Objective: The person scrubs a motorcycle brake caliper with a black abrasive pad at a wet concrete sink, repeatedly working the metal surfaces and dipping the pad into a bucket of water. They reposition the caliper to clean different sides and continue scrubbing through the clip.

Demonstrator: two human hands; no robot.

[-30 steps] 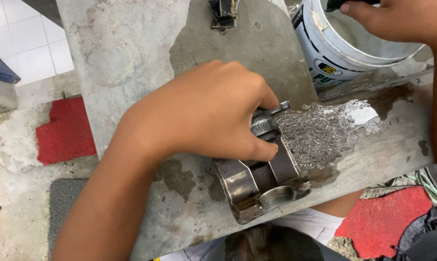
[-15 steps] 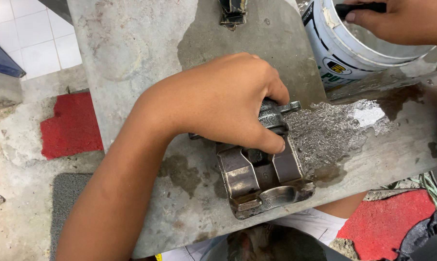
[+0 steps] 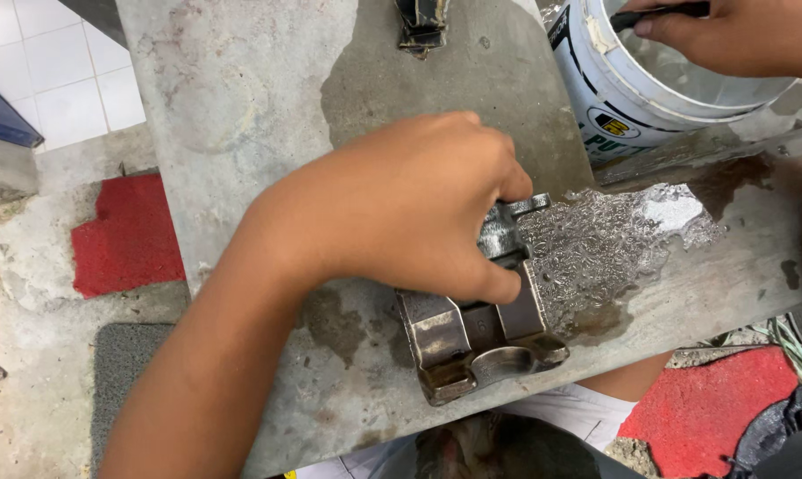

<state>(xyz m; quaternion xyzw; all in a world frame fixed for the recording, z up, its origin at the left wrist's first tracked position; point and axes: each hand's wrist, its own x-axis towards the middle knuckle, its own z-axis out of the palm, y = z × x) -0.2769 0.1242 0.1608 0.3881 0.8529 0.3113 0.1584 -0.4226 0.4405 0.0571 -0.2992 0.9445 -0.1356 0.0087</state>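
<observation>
My left hand (image 3: 410,200) grips a grey metal casting (image 3: 476,333), a chunky bracket-shaped part, and presses it flat on a wet concrete slab (image 3: 250,106). A patch of foamy wet liquid (image 3: 605,244) spreads on the slab just right of the part. My right hand (image 3: 729,35) is at the top right over a white plastic bucket (image 3: 614,98), fingers closed on a dark handle (image 3: 658,16) whose lower end is hidden inside the bucket.
A small dark metal piece (image 3: 421,25) lies at the slab's far edge. Red patches (image 3: 130,235) mark the rough floor on the left and at the lower right (image 3: 729,399). White tiles (image 3: 55,71) are at the upper left. A dark mat (image 3: 121,372) lies below left.
My left hand with the metal part has slid slightly along the slab. My right hand stays at the bucket.
</observation>
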